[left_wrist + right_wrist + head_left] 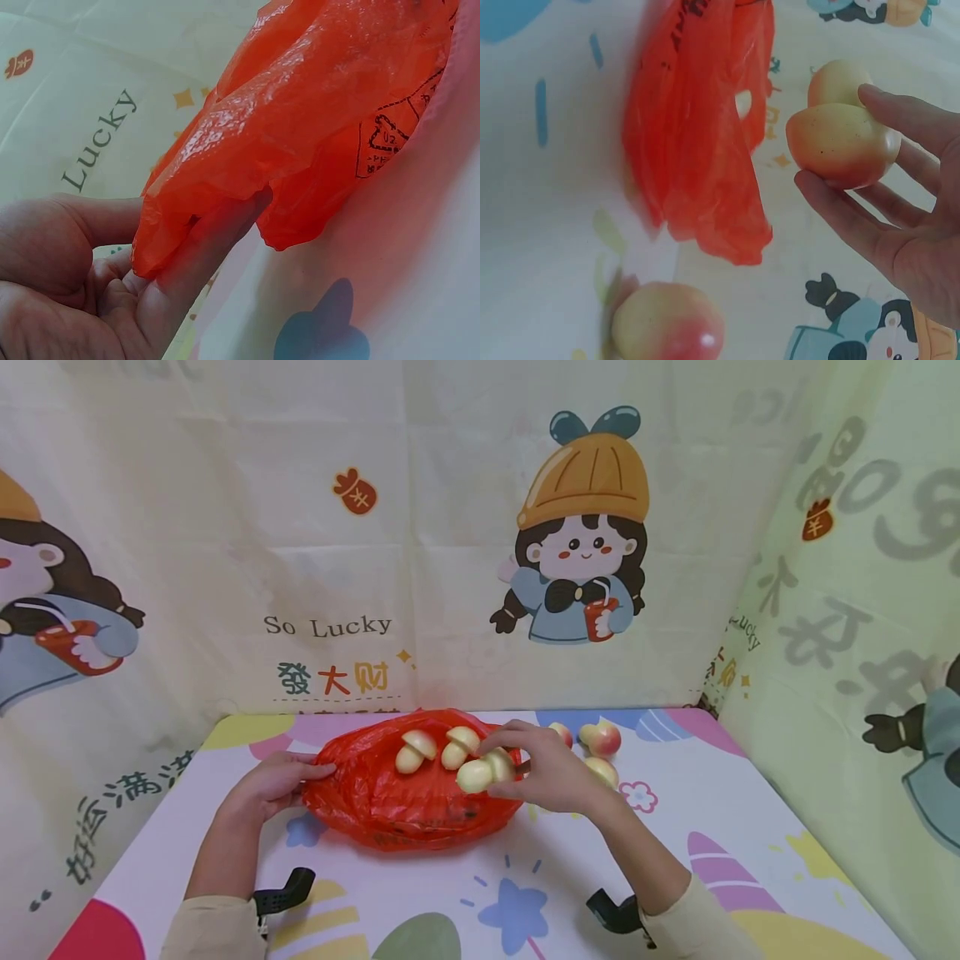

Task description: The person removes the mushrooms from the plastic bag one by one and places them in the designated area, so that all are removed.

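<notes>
A red plastic bag (420, 814) lies on the table with its mouth spread. Two toy mushrooms (417, 752) with pale stems and reddish caps rest inside it. My left hand (279, 781) pinches the bag's left edge; in the left wrist view the thumb and a finger (217, 240) have the red film between them. Over the bag's right side, my right hand (551, 768) grips another toy mushroom (483, 772) between thumb and fingers. The right wrist view shows that mushroom's rounded cap (844, 146) up close, raised above the bag's edge.
To the right of the bag, behind my right hand, lie several more toy mushrooms (602, 739), partly hidden. One of them, a red and yellow cap (671, 322), appears low in the right wrist view. A printed cloth wall (450, 568) stands behind the patterned table (585, 877).
</notes>
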`<action>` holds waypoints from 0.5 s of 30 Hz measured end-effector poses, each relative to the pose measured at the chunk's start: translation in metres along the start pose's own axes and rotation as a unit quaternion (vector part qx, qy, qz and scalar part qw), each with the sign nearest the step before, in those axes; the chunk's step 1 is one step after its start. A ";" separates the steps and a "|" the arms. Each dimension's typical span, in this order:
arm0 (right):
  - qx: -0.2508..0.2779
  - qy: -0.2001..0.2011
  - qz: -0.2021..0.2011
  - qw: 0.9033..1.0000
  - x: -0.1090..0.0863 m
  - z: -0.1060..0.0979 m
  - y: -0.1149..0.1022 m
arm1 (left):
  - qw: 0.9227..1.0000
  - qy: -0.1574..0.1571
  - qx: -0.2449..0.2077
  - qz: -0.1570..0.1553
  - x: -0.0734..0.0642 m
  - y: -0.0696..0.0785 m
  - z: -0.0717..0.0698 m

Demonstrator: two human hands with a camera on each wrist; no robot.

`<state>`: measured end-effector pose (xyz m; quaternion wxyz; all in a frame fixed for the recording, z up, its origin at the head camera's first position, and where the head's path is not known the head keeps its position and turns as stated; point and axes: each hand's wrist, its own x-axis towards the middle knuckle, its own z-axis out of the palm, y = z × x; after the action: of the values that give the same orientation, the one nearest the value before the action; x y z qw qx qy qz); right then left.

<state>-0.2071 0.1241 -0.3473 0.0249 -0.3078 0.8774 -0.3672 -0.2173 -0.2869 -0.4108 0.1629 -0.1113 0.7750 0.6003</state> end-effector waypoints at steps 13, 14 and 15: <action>0.006 0.011 0.023 1.000 -0.021 -0.015 0.020 | 1.000 0.006 0.006 -0.007 0.000 0.002 -0.001; 0.003 0.013 0.023 1.000 -0.023 -0.016 0.021 | 1.000 0.006 0.006 -0.008 0.000 0.002 0.000; -0.001 0.015 0.024 1.000 -0.025 -0.018 0.022 | 1.000 0.006 0.006 -0.008 0.000 0.002 0.000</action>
<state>-0.2035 0.1609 -0.3535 0.0199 -0.2813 0.8851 -0.3702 -0.2181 -0.2866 -0.4089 0.1640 -0.1201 0.7785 0.5939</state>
